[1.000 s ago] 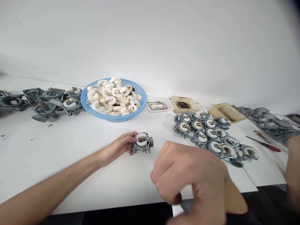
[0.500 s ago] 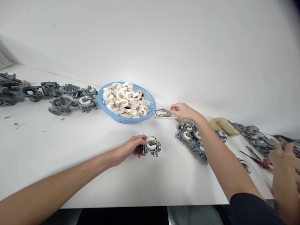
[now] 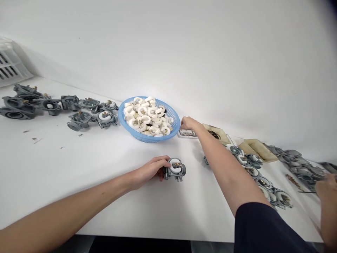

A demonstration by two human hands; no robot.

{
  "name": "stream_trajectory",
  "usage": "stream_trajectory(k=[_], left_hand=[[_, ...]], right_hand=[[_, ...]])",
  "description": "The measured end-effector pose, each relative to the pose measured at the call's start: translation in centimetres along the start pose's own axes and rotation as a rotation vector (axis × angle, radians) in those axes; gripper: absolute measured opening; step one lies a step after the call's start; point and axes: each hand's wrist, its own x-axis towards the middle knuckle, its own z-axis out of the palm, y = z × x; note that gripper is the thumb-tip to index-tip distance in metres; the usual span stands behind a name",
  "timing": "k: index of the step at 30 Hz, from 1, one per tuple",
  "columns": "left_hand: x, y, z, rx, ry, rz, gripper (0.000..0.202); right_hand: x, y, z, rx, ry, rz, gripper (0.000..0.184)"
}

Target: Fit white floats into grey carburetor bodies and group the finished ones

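My left hand [image 3: 150,170] grips a small grey carburetor body [image 3: 176,169] with a white float on top, resting on the white table. My right hand [image 3: 189,124] reaches far forward, fingers pinched over a small white tray of thin metal pins [image 3: 185,134], just right of the blue basket [image 3: 126,124] full of white floats [image 3: 146,116]. Whether a pin is between the fingers is too small to see.
Grey carburetor bodies lie at the left [image 3: 79,119] and in a row at the right [image 3: 252,168]. Two beige trays [image 3: 256,149] sit beyond them. Another person's hand [image 3: 326,188] works at the far right. A white crate [image 3: 10,66] stands far left.
My right hand went from close in front of me out to the pin tray beside the basket. The view has swung left. My left hand stays on the carburetor body.
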Motion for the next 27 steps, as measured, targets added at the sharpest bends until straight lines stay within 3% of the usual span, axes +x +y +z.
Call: stream_trajectory(k=[9, 15, 18, 21, 25, 27], left_hand=[[-0.5, 0.6, 0.2, 0.012, 0.001, -0.001, 0.019], [-0.4, 0.5, 0.2, 0.012, -0.001, 0.002, 0.019], [-0.3, 0.3, 0.1, 0.02, 0.008, 0.026, 0.019], [-0.3, 0.2, 0.1, 0.054, 0.035, 0.067, 0.02], [-0.5, 0.2, 0.4, 0.068, 0.037, 0.085, 0.021], [-0.7, 0.4, 0.6, 0.088, 0.03, 0.089, 0.02]], right_hand=[[0.9, -2.1, -0.2, -0.079, 0.029, 0.053, 0.036], [-0.6, -1.5, -0.8, 0.031, 0.117, 0.004, 0.032], [-3.3, -0.3, -1.3, 0.189, 0.206, -0.094, 0.022], [-8.1, 0.8, -0.4, 0.397, 0.32, -0.223, 0.02], [-15.6, 0.6, 3.5, 0.657, 0.463, -0.313, 0.027], [-18.3, -0.4, 6.0, 1.002, 0.53, -0.42, 0.021]])
